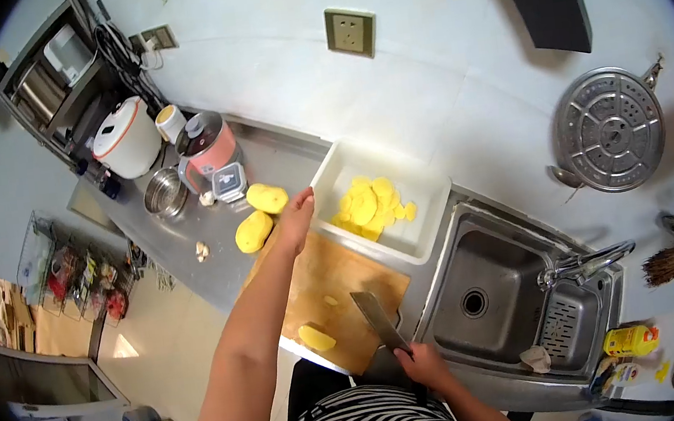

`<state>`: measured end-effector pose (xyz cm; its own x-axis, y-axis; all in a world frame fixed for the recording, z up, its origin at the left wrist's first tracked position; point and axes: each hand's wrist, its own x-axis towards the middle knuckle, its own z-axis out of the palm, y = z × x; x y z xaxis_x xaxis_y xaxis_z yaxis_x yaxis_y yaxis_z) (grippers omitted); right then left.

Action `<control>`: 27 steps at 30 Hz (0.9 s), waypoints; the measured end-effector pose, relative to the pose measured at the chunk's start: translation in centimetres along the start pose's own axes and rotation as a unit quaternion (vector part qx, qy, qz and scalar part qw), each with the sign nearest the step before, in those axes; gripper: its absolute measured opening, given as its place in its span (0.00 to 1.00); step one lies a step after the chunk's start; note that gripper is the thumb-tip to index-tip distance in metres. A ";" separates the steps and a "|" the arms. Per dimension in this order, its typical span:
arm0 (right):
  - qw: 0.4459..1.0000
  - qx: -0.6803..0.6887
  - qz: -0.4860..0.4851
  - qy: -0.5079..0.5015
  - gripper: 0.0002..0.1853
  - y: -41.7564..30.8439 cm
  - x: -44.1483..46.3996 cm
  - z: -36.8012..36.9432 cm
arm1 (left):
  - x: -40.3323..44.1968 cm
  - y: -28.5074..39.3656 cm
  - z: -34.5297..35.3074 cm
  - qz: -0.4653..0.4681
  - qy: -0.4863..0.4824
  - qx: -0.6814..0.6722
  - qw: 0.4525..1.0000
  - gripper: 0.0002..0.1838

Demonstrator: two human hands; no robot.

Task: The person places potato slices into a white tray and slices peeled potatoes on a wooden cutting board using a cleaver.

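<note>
Jutting from right hand point(427, 365) (over board point(332, 273)): knife point(378, 320)

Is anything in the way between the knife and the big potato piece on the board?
Nothing I can see. Between the knife in the right hand and the potato piece is bare board. The little scrap lies off to the side.

Steel counter point(272, 155) with cutting board point(337, 281), white tub point(406, 173), peeled potatoes point(254, 231).
</note>
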<state>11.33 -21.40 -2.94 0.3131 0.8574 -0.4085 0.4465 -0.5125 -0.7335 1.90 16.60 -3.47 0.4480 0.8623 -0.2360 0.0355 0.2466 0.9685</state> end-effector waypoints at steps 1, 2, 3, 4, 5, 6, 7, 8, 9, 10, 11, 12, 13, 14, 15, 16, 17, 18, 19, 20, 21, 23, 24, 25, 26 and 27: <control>1.000 0.006 -0.006 0.011 0.18 0.1 0.1 0.0 | -0.3 -0.5 -0.4 0.017 0.047 -0.042 0.998 0.21; 1.000 0.012 -0.010 0.020 0.18 0.2 0.1 0.1 | -1.2 -0.1 -0.9 0.008 0.055 -0.044 0.997 0.21; 0.998 -0.034 -0.042 0.045 0.20 0.5 0.4 0.4 | -2.5 0.0 -1.6 0.023 0.069 -0.024 0.997 0.19; 0.998 -0.034 -0.037 0.031 0.20 -0.7 0.2 -0.1 | -3.8 -0.2 -2.4 0.040 0.083 -0.002 0.996 0.17; 0.999 -0.022 -0.023 0.023 0.20 -2.0 0.1 -0.9 | -5.6 -0.8 -3.4 0.073 0.098 0.024 0.992 0.15; 1.000 -0.010 -0.008 0.016 0.21 -2.9 0.3 -1.3 | -7.8 -1.6 -4.3 0.065 0.104 0.026 0.992 0.15; 1.000 -0.013 -0.018 0.021 0.21 -2.9 0.7 -1.1 | -10.5 -2.6 -5.1 0.095 0.130 0.115 0.980 0.13; 1.000 -0.014 -0.015 0.012 0.21 -3.0 0.9 -0.9 | -13.0 -3.8 -5.9 0.124 0.151 0.203 0.959 0.12; 0.999 -0.037 -0.032 0.011 0.20 -3.2 1.2 -0.8 | -15.6 -5.5 -6.8 0.138 0.147 0.240 0.950 0.11; 0.997 -0.061 -0.049 0.010 0.19 -3.3 1.5 -0.7 | -18.3 -7.1 -7.4 0.151 0.143 0.275 0.939 0.11; 0.997 -0.062 -0.047 0.002 0.19 -3.5 1.7 -0.5 | -20.8 -8.1 -7.5 0.165 0.135 0.288 0.933 0.13; 0.996 -0.069 -0.057 -0.012 0.18 -3.7 2.1 -0.2 | -23.2 -8.7 -7.6 0.180 0.128 0.301 0.927 0.15; 0.994 -0.076 -0.068 -0.025 0.17 -3.9 2.3 0.1 | -25.3 -8.9 -7.3 0.165 0.127 0.318 0.925 0.16; 0.994 -0.078 -0.067 -0.031 0.17 -3.9 2.6 0.5 | -27.0 -9.2 -7.0 0.151 0.125 0.334 0.922 0.18; 0.992 -0.098 -0.064 -0.045 0.17 -3.9 2.9 1.0 | -28.1 -9.8 -6.8 0.142 0.102 0.330 0.928 0.19; 0.989 -0.117 -0.062 -0.059 0.16 -4.0 3.1 1.4 | -28.9 -10.3 -6.5 0.134 0.079 0.325 0.933 0.20; 0.989 -0.118 -0.062 -0.063 0.16 -4.1 3.3 1.7 | -29.3 -10.8 -6.3 0.131 0.063 0.331 0.932 0.20; 0.987 -0.131 -0.058 -0.069 0.15 -4.4 3.6 2.0 | -29.4 -11.0 -6.0 0.150 0.056 0.346 0.924 0.20; 0.985 -0.143 -0.054 -0.074 0.14 -4.5 3.9 2.1 | -29.2 -11.1 -5.7 0.166 0.059 0.362 0.915 0.20; 0.985 -0.145 -0.053 -0.075 0.14 -4.6 4.2 2.2 | -28.9 -11.3 -5.5 0.182 0.061 0.377 0.906 0.20; 0.988 -0.129 -0.057 -0.066 0.13 -4.5 4.5 2.2 | -28.5 -11.8 -5.3 0.181 0.062 0.374 0.908 0.20; 0.990 -0.118 -0.059 -0.059 0.13 -4.1 4.8 2.1 | -27.6 -12.7 -5.0 0.167 0.072 0.340 0.923 0.20; 0.990 -0.124 -0.058 -0.037 0.14 -4.0 5.0 2.0 | -27.2 -12.5 -4.7 0.166 0.073 0.336 0.924 0.20; 0.990 -0.131 -0.057 -0.014 0.14 -3.9 5.1 1.9 | -26.8 -12.1 -4.4 0.197 0.080 0.345 0.914 0.20; 0.989 -0.136 -0.054 -0.014 0.14 -3.8 5.1 1.7 | -26.4 -11.9 -4.1 0.228 0.086 0.352 0.904 0.20; 0.989 -0.138 -0.056 -0.021 0.14 -4.2 5.0 1.1 | -26.1 -12.0 -3.8 0.236 0.091 0.352 0.901 0.19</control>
<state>10.06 -14.85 -2.50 0.2159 0.9074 -0.3605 0.6894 -0.4032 -0.6018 -13.64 -7.22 -9.20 0.4102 0.8716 0.2685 0.4659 -0.4534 0.7598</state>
